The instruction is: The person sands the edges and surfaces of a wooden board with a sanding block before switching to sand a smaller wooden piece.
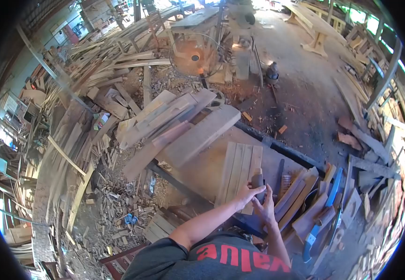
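My left hand [246,194] is closed on a short dark block with a pale end [257,181], gripping it from the left. Just below, my right hand [265,205] holds the lower part of the same block, its fingers bent around it. The two hands nearly meet, and the block's lower end is hidden between them. Under and beyond the hands, several light planks [234,167] lie side by side on the worktable [200,175]. A brush [285,183] and a long dark tool [280,169] lie to the right of my hands.
Thick boards [202,135] are stacked across the table's left end. Curved wooden pieces [300,191] and a blue-handled saw [312,238] crowd the right side. Scrap wood [113,163] litters the ground at left. A large round fan guard [195,56] stands ahead.
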Available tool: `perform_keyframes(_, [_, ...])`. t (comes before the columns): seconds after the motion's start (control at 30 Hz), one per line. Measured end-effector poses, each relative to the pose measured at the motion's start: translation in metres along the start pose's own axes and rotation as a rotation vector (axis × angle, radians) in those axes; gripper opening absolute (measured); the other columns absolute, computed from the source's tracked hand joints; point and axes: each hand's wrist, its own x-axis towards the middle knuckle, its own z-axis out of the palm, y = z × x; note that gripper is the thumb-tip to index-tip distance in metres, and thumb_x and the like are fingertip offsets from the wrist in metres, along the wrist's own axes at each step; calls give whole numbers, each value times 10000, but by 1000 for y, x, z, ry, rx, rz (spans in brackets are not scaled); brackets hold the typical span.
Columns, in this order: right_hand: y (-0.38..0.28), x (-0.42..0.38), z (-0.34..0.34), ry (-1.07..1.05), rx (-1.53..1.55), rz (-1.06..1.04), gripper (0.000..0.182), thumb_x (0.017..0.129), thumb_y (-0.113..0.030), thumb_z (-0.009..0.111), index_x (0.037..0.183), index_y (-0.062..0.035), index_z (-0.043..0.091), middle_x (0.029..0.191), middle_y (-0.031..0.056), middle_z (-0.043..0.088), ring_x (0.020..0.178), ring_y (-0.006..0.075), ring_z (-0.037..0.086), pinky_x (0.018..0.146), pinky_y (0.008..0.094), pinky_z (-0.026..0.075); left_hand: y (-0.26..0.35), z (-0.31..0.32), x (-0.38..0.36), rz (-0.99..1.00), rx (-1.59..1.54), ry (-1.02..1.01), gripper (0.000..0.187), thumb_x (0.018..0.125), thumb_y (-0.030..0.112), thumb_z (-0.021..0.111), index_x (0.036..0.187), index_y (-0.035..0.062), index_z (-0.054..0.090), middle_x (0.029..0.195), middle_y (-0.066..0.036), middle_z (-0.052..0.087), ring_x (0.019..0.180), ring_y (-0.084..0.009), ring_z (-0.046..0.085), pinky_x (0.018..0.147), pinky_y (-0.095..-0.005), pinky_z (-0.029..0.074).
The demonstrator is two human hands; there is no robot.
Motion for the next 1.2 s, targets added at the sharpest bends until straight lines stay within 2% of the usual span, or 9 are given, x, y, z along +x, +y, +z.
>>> perform_keyframes(0.17, [-15,-9,-5,-95,134,2,678,969,-292,653,1492,-11,325,1231,244,625,1107,363,647,953,437,509,12,-2,-18,-56,21,23,639,825,486,823,1228,52,584,1029,-67,660,800,-109,609,668,-273,491])
perform_keyframes(0.3, [-30,-16,-11,-119,454,56,544,990,-264,615,1410,-21,368,1152,157,612,1016,210,615,895,362,510,25,-10,-33,-218,-5,-143,533,880,564,732,1193,141,644,969,30,672,816,-86,613,739,-237,461])
perform_keyframes(0.4, [-23,-17,-9,-55,351,-6,579,986,-247,606,1447,-27,333,1187,161,594,1090,186,588,929,340,490,16,-15,-27,-153,-69,-219,480,899,512,734,1185,134,660,1003,17,684,869,-87,638,768,-242,485])
perform_keyframes(0.6, [-56,-19,-14,-157,823,78,656,928,-174,649,1477,-30,320,1191,144,588,1130,203,598,969,363,500,16,-9,-39,-75,-136,-207,460,882,373,787,1211,79,659,1047,-32,703,956,-120,664,859,-284,519])
perform_keyframes(0.67, [-45,-18,-10,-194,484,-46,673,877,-100,685,1452,-22,345,1166,136,595,1068,203,629,923,350,530,1,-9,-33,30,-140,-143,461,859,296,803,1222,54,653,1042,-49,704,955,-143,670,881,-306,525])
perform_keyframes(0.77, [-45,-22,-8,-196,369,49,668,840,-47,700,1420,-11,369,1136,133,603,1003,202,650,862,342,554,0,-11,-32,-8,-93,-166,470,844,255,806,1232,41,648,1068,-58,697,975,-160,669,892,-321,528])
perform_keyframes(1.03, [-25,-20,9,-95,261,136,496,934,-205,681,1322,2,450,1074,153,641,919,221,668,783,355,558,-2,-5,-25,-10,15,-57,535,797,304,837,1217,41,635,1074,-82,694,913,-163,674,845,-328,544])
perform_keyframes(1.13, [-4,-13,14,-182,778,146,380,974,-211,673,1275,-47,508,1059,69,640,924,121,634,816,325,552,11,-1,-37,66,74,-74,501,817,344,829,1178,38,665,1014,-59,707,925,-156,669,843,-330,545])
perform_keyframes(1.2, [-41,-19,-15,-215,873,378,423,1006,-368,609,1293,-67,534,1039,82,663,934,171,659,829,367,558,3,-10,-25,-75,-74,-165,564,856,496,780,1219,84,650,1102,-32,686,996,-144,637,886,-324,496])
